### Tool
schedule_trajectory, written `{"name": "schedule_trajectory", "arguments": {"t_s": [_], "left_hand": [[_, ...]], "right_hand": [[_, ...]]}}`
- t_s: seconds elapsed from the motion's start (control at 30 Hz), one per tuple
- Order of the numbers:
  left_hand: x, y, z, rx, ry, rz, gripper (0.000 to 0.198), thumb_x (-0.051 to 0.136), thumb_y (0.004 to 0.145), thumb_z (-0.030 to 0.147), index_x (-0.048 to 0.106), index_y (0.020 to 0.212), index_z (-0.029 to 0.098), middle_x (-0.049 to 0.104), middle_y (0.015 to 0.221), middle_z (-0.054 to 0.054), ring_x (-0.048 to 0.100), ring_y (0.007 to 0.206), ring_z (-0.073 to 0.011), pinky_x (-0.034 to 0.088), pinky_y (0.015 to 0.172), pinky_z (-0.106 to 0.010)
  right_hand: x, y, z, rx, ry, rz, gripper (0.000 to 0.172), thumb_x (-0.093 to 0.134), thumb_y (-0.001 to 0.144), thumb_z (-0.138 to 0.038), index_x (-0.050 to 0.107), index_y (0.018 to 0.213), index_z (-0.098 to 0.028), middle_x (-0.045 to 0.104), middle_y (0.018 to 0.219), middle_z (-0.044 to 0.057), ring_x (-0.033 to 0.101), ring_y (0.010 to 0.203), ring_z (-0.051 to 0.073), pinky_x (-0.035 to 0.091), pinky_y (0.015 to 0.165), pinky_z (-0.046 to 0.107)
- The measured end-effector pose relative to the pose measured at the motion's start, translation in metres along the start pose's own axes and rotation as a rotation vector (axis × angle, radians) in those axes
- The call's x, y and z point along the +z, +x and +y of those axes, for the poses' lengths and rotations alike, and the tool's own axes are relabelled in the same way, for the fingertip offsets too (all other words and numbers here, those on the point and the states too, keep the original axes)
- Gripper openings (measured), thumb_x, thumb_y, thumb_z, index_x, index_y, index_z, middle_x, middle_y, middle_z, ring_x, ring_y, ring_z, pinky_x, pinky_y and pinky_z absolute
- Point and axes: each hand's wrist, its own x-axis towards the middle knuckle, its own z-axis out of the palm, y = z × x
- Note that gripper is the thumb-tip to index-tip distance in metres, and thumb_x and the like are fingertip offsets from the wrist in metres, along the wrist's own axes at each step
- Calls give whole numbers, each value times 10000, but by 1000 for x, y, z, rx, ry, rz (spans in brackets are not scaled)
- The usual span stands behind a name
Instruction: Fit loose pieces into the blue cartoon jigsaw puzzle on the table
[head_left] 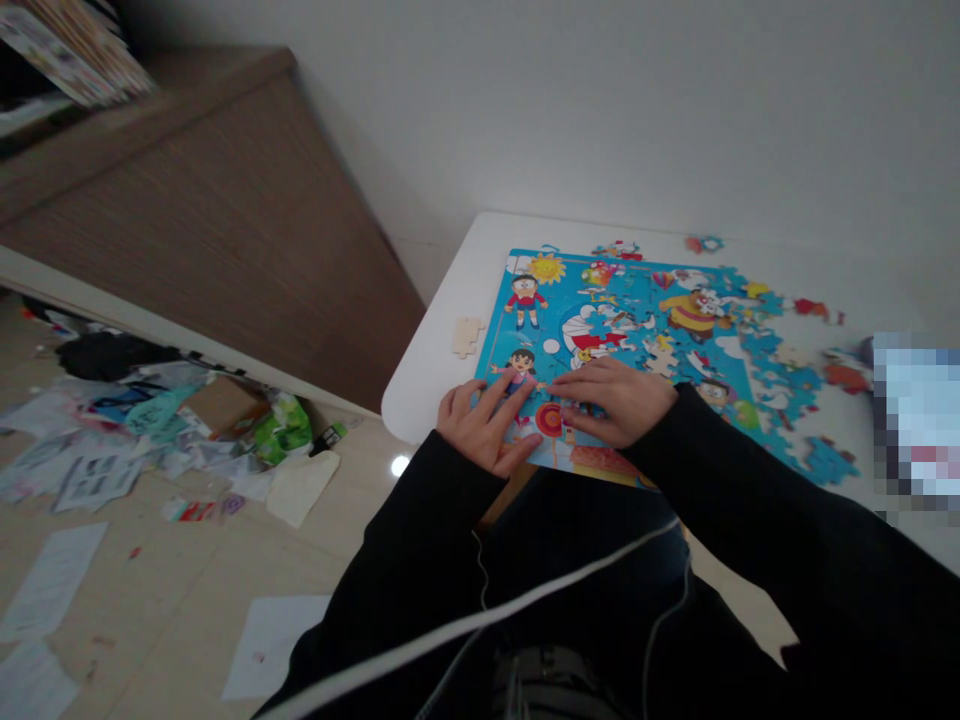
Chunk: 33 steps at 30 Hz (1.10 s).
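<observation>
The left hand [484,425] lies flat and open, palm down, with its fingers spread across the lower edge of a bright blue cartoon jigsaw puzzle [600,340]. The right hand [619,400] lies just beside it, also palm down, with its fingers stretched out toward the left hand. Neither hand visibly grips anything, though the palms hide whatever lies directly beneath them. Between the hands, a round red-and-yellow printed disc [549,420] shows on the puzzle.

The puzzle lies on a white rounded-corner tabletop [442,385], its right side broken into loose, interlocking blue pieces. A pale unpainted wooden puzzle piece [466,337] lies on the tabletop to its left, and small coloured pieces [810,310] are scattered along its right edge. A pixelated patch [919,420] hides the far right, so what lies there cannot be made out.

Black sleeves [750,480] cover both forearms, and a thin white cable [465,625] crosses the person's front. Below the tabletop, a brown cardboard box [223,405], a green plastic bag [283,430] and sheets of paper [97,480] lie on the beige tile floor [165,590].
</observation>
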Motion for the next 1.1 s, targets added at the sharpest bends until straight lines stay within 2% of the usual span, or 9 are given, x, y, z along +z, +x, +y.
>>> {"name": "schedule_trajectory", "arguments": {"t_s": [0.23, 0.33, 0.5, 0.6, 0.73, 0.83, 0.97, 1.1], "left_hand": [[-1, 2, 3, -13, 24, 32, 529, 458, 831, 564, 499, 1270, 271, 531, 1295, 16, 499, 989, -271, 420, 811, -420], [-1, 2, 4, -20, 13, 41, 532, 471, 822, 567, 514, 1258, 265, 547, 1276, 4, 497, 981, -277, 417, 805, -421], [1, 0, 1, -15, -32, 7, 577, 504, 811, 550, 426, 1326, 302, 531, 1287, -28, 480, 1028, -295, 410, 829, -442], [2, 0, 0, -14, -57, -16, 571, 492, 818, 545, 416, 1333, 311, 530, 1291, -28, 483, 1034, -303, 419, 835, -448], [3, 1, 2, -37, -59, 29, 515, 428, 844, 543, 499, 1273, 267, 543, 1280, -34, 506, 1013, -302, 435, 832, -445], [0, 2, 0, 23, -109, 68, 516, 423, 864, 497, 514, 1258, 178, 532, 1282, -115, 522, 1030, -294, 446, 854, -441], [-9, -2, -11, 98, -184, 86, 490, 442, 887, 373, 464, 1279, 79, 515, 1273, -191, 500, 1137, -263, 451, 922, -394], [-17, -14, -24, 76, -160, 162, 459, 505, 869, 302, 449, 1292, 133, 550, 1240, -153, 529, 1125, -241, 481, 920, -389]], "right_hand": [[2, 3, -14, 22, -159, -22, 292, 430, 882, -245, 691, 1001, -186, 684, 1020, 86, 596, 869, 196, 485, 767, 310], [-2, -2, -10, 5, -141, -18, 294, 472, 865, -308, 678, 1045, -200, 682, 1041, 66, 598, 897, 199, 480, 786, 310], [-10, -27, 6, 85, -99, 45, 502, 576, 763, -464, 592, 1193, -205, 658, 1100, 80, 585, 972, 238, 471, 828, 362], [-12, -39, 7, 113, -88, 13, 553, 596, 729, -494, 585, 1193, -193, 677, 1039, 83, 590, 944, 237, 466, 838, 366], [-8, -42, -1, 168, -101, -9, 526, 578, 739, -515, 600, 1168, -209, 694, 931, 79, 597, 902, 230, 481, 712, 329], [-6, -38, -6, 178, -98, 32, 451, 595, 736, -484, 629, 1114, -239, 699, 847, 59, 603, 823, 210, 460, 609, 288], [-10, -34, -8, 186, 1, -6, 386, 620, 723, -398, 637, 1066, -221, 697, 810, 34, 604, 756, 186, 463, 652, 291], [-15, -26, -19, 182, 94, 22, 336, 635, 697, -357, 645, 999, -210, 693, 802, 16, 597, 711, 161, 455, 660, 279]]}}
